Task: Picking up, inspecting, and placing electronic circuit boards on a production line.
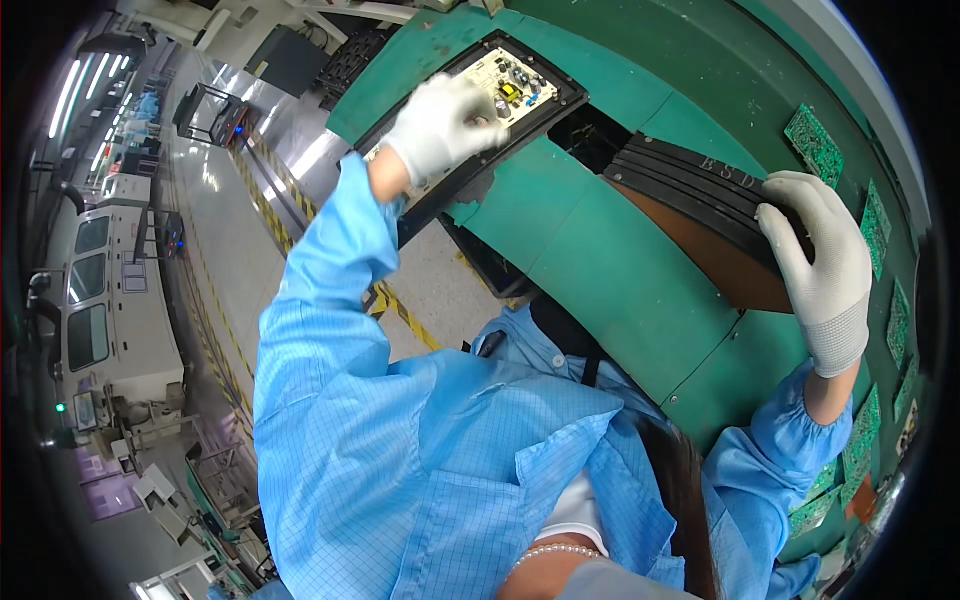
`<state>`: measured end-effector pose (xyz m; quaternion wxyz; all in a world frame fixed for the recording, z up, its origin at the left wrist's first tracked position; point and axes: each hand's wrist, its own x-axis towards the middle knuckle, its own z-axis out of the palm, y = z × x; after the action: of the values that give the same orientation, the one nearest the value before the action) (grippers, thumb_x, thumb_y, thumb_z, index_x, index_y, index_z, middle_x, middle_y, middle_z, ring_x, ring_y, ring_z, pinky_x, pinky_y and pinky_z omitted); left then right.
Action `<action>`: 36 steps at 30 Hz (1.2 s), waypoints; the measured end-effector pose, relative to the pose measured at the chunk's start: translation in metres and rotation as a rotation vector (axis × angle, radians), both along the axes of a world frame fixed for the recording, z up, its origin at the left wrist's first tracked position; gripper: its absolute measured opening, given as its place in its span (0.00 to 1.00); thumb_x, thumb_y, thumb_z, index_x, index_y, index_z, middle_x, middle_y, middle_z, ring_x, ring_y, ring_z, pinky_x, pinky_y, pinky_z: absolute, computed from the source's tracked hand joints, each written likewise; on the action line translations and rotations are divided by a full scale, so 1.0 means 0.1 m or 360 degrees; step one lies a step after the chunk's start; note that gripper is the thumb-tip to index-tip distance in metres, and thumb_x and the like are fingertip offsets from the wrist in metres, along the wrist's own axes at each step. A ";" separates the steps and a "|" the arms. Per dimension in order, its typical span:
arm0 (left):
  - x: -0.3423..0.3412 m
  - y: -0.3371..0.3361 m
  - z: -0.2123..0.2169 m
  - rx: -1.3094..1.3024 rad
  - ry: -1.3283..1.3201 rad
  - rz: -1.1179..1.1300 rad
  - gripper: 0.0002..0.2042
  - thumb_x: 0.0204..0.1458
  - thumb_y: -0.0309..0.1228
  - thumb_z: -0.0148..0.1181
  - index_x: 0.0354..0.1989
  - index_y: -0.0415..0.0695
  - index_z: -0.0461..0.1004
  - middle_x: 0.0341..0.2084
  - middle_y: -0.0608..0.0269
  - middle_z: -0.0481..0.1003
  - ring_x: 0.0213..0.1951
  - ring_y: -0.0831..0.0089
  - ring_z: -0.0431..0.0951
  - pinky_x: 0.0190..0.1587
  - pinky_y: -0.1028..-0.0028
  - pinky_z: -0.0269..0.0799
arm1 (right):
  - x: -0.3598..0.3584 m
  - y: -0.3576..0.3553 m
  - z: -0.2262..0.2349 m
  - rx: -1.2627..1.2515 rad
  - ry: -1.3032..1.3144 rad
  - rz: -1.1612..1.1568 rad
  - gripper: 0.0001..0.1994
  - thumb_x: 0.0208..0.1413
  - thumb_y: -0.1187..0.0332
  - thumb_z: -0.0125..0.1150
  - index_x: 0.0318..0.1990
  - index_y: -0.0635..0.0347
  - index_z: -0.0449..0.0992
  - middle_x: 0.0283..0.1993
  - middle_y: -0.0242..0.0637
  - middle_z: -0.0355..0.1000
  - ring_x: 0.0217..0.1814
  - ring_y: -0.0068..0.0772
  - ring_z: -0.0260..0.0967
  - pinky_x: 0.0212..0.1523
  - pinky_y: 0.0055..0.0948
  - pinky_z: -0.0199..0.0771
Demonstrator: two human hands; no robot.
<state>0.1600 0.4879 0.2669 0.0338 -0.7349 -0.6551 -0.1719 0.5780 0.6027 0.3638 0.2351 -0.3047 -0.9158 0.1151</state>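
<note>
My left hand [445,125], in a white glove, is over a pale circuit board [538,84] set in a black frame [578,97]. Its fingers are curled closed; what they hold, if anything, is hidden. The board carries a yellow transformer and several other small parts, and the hand covers part of it. On the right, my white-gloved right hand [825,265] is closed around the end of a black ridged box [690,180] with a brown side. The thumb lies on its near side, and the fingers reach over the top.
A green work surface [590,235] lies under the box, with a dark opening [590,135] beside the frame. Several green circuit boards [815,145] line the right edge. Left of the bench is a floor [225,190] with yellow-black tape and a white machine [115,290].
</note>
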 end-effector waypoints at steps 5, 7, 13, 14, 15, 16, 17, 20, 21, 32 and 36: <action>-0.61 0.87 0.12 -0.0001 0.0037 0.0492 0.20 0.56 0.48 0.62 0.46 0.45 0.83 0.46 0.51 0.80 0.50 0.52 0.79 0.55 0.59 0.73 | 0.01 -0.01 0.01 0.0052 0.0024 0.0014 0.10 0.59 0.66 0.64 0.41 0.64 0.79 0.42 0.43 0.77 0.45 0.47 0.76 0.49 0.36 0.76; -0.74 1.13 0.05 -0.0192 0.0109 0.0660 0.26 0.56 0.51 0.62 0.56 0.46 0.79 0.54 0.49 0.79 0.56 0.53 0.78 0.60 0.61 0.73 | 0.01 -0.02 0.01 0.0056 0.0063 0.0052 0.10 0.59 0.66 0.64 0.41 0.64 0.78 0.42 0.43 0.76 0.44 0.48 0.76 0.48 0.36 0.75; -0.85 1.40 -0.17 -0.0395 0.0176 0.0777 0.21 0.55 0.48 0.64 0.54 0.53 0.82 0.50 0.56 0.82 0.53 0.56 0.81 0.57 0.58 0.75 | -0.02 -0.04 0.04 -0.0002 0.0100 0.0035 0.09 0.60 0.69 0.63 0.44 0.65 0.77 0.45 0.45 0.77 0.47 0.49 0.75 0.49 0.37 0.74; -0.85 1.44 -0.19 -0.0386 0.0222 0.0813 0.19 0.55 0.46 0.64 0.53 0.54 0.82 0.49 0.57 0.82 0.53 0.56 0.81 0.56 0.58 0.76 | -0.02 -0.04 0.04 -0.0068 0.0095 0.0035 0.10 0.60 0.69 0.63 0.45 0.65 0.77 0.47 0.45 0.77 0.48 0.48 0.76 0.50 0.36 0.75; -0.84 1.49 -0.21 -0.0406 0.0196 0.0873 0.19 0.55 0.45 0.63 0.52 0.52 0.82 0.49 0.56 0.82 0.52 0.56 0.81 0.55 0.58 0.76 | -0.02 -0.04 0.04 -0.0026 0.0063 0.0066 0.10 0.61 0.69 0.63 0.45 0.65 0.77 0.47 0.45 0.77 0.48 0.47 0.76 0.51 0.36 0.74; -0.82 1.55 -0.21 -0.0423 0.0164 0.0915 0.19 0.56 0.44 0.62 0.52 0.50 0.82 0.48 0.54 0.82 0.52 0.55 0.82 0.54 0.57 0.77 | -0.02 -0.04 0.04 -0.0020 0.0048 0.0065 0.10 0.61 0.69 0.63 0.46 0.65 0.77 0.48 0.45 0.77 0.49 0.47 0.76 0.52 0.36 0.74; -0.79 1.60 -0.22 -0.0431 0.0268 0.0940 0.19 0.56 0.44 0.62 0.52 0.49 0.82 0.48 0.53 0.82 0.52 0.55 0.82 0.54 0.57 0.77 | -0.01 -0.04 0.04 -0.0053 0.0036 0.0021 0.10 0.61 0.70 0.62 0.47 0.65 0.77 0.49 0.45 0.77 0.49 0.46 0.76 0.52 0.35 0.74; -0.70 1.64 -0.17 -0.0544 0.0395 0.0988 0.20 0.58 0.44 0.60 0.52 0.46 0.81 0.48 0.51 0.82 0.51 0.53 0.82 0.54 0.57 0.77 | -0.01 -0.04 0.02 -0.0040 0.0015 -0.0021 0.11 0.61 0.70 0.62 0.47 0.66 0.77 0.49 0.46 0.77 0.50 0.45 0.76 0.54 0.35 0.74; -0.66 1.63 -0.14 -0.0630 0.0322 0.0997 0.21 0.58 0.45 0.59 0.53 0.45 0.81 0.48 0.50 0.82 0.52 0.53 0.81 0.55 0.57 0.76 | -0.01 -0.04 0.01 0.0001 0.0026 0.0009 0.11 0.61 0.70 0.62 0.47 0.66 0.77 0.49 0.46 0.77 0.50 0.45 0.76 0.53 0.35 0.74; -0.66 1.21 0.04 -0.0321 0.0089 0.0148 0.24 0.56 0.53 0.64 0.57 0.54 0.81 0.57 0.57 0.77 0.61 0.57 0.75 0.64 0.61 0.70 | 0.01 -0.03 0.03 -0.0002 0.0114 0.0062 0.10 0.59 0.66 0.65 0.40 0.64 0.78 0.40 0.44 0.76 0.42 0.48 0.75 0.44 0.37 0.75; -0.65 1.27 0.12 -0.0345 0.0376 -0.0083 0.23 0.56 0.47 0.68 0.59 0.53 0.79 0.60 0.58 0.75 0.62 0.57 0.74 0.65 0.61 0.70 | 0.04 -0.02 -0.01 0.0045 0.0111 0.0057 0.11 0.59 0.64 0.65 0.39 0.64 0.79 0.38 0.43 0.76 0.41 0.47 0.76 0.44 0.36 0.76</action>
<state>0.0947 0.6148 0.2791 0.0266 -0.7660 -0.6421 -0.0135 0.5821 0.6010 0.3624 0.2689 -0.2808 -0.9139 0.1170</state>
